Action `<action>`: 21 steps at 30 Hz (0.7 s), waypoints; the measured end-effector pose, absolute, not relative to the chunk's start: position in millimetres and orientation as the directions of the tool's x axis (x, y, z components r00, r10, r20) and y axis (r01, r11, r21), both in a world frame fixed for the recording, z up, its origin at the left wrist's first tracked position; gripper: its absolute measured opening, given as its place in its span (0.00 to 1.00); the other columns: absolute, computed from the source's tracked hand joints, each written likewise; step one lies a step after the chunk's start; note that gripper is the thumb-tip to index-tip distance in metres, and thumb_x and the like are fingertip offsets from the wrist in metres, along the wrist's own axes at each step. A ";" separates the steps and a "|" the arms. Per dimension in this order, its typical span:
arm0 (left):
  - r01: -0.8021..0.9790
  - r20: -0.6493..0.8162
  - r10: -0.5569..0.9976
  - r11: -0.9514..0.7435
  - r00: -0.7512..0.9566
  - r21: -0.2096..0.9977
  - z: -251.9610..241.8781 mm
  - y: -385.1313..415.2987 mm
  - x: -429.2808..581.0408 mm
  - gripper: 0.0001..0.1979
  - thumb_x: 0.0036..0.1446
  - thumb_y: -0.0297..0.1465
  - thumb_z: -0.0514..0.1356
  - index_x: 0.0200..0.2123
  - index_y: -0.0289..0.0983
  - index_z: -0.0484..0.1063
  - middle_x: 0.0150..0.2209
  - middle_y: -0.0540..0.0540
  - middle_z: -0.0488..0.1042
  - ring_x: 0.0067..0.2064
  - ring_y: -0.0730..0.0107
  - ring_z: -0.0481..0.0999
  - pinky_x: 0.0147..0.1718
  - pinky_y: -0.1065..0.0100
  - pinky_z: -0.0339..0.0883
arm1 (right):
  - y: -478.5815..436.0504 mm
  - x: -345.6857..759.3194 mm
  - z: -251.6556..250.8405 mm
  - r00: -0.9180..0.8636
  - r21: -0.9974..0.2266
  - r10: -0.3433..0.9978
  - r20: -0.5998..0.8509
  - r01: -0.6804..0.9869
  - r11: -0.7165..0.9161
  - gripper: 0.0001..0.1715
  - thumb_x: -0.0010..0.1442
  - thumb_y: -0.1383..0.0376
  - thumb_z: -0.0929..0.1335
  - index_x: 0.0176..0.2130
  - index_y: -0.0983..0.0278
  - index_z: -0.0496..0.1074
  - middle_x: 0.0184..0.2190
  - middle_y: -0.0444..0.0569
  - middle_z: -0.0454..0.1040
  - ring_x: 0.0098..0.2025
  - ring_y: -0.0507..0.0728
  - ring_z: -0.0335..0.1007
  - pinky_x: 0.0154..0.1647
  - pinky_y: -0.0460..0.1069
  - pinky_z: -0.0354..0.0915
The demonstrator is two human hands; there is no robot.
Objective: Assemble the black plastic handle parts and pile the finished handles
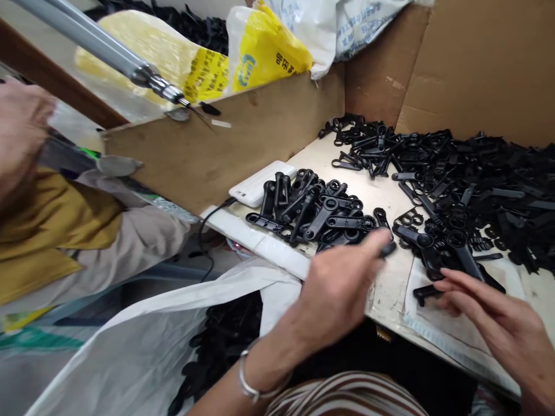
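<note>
My left hand (333,286), with a metal bangle on its wrist, is closed over the front of the worktable. A small black plastic piece (387,249) sticks out by its thumb; the rest of it is hidden and slightly blurred. Just beyond it lies a pile of black plastic lever-shaped parts (321,216) with ring ends. To the right, the fingers of my right hand (489,315) pinch a short black plastic part (425,293) low over a pale sheet (459,323). More lever parts (463,254) lie just behind those fingers.
A large heap of black parts (489,179) covers the back right of the table. A white box-shaped device (260,184) with a cable sits by the cardboard divider (234,150). At lower left, a white sack (143,329) holds black parts. An electric screwdriver (130,63) and another person's hand (21,133) are left.
</note>
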State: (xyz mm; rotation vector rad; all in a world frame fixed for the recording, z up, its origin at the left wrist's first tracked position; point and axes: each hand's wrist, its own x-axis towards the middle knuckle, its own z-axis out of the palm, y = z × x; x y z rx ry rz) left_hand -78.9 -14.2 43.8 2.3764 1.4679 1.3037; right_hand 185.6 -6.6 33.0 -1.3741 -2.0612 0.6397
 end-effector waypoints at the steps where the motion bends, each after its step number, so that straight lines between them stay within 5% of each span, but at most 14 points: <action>1: 0.779 0.623 0.779 -0.435 0.073 0.452 45.5 -8.4 -90.3 0.16 0.68 0.29 0.49 0.55 0.32 0.67 0.34 0.46 0.80 0.31 0.71 0.77 0.36 0.70 0.71 | 0.3 183.7 38.4 -0.301 -0.609 0.923 0.241 0.694 0.386 0.17 0.64 0.57 0.67 0.51 0.57 0.76 0.35 0.45 0.83 0.30 0.55 0.80 0.36 0.48 0.77; 6: 0.912 0.472 0.858 -0.012 -0.201 0.411 40.9 24.8 -132.4 0.18 0.68 0.33 0.46 0.53 0.37 0.70 0.49 0.42 0.78 0.51 0.59 0.77 0.58 0.53 0.62 | 45.1 155.0 53.0 -0.534 -0.225 0.787 0.308 0.763 0.606 0.15 0.67 0.60 0.64 0.44 0.61 0.78 0.41 0.50 0.81 0.40 0.61 0.77 0.43 0.55 0.73; 11: 0.932 0.340 0.914 0.094 -0.221 0.350 28.6 37.1 -145.0 0.21 0.67 0.34 0.45 0.60 0.38 0.65 0.59 0.36 0.71 0.64 0.51 0.65 0.62 0.42 0.52 | 105.0 143.1 59.7 -0.467 0.095 0.867 0.175 0.884 0.457 0.17 0.67 0.65 0.61 0.42 0.61 0.78 0.41 0.52 0.80 0.40 0.63 0.76 0.32 0.53 0.67; 16: 0.895 0.369 0.894 0.074 -0.254 0.439 29.6 33.6 -143.7 0.23 0.67 0.35 0.45 0.61 0.38 0.64 0.62 0.37 0.68 0.66 0.51 0.62 0.63 0.42 0.49 | 155.3 141.9 52.2 -0.540 0.174 0.841 0.031 0.832 0.527 0.18 0.64 0.70 0.61 0.45 0.60 0.78 0.45 0.51 0.79 0.47 0.61 0.72 0.35 0.50 0.64; 21: 0.885 0.468 0.854 -0.021 -0.225 0.465 29.8 24.6 -137.0 0.20 0.66 0.34 0.49 0.58 0.40 0.67 0.61 0.38 0.69 0.67 0.50 0.60 0.65 0.40 0.46 | 173.6 127.8 49.9 -0.646 0.103 0.757 -0.095 0.750 0.653 0.18 0.64 0.71 0.62 0.46 0.60 0.78 0.48 0.51 0.77 0.50 0.60 0.70 0.37 0.48 0.63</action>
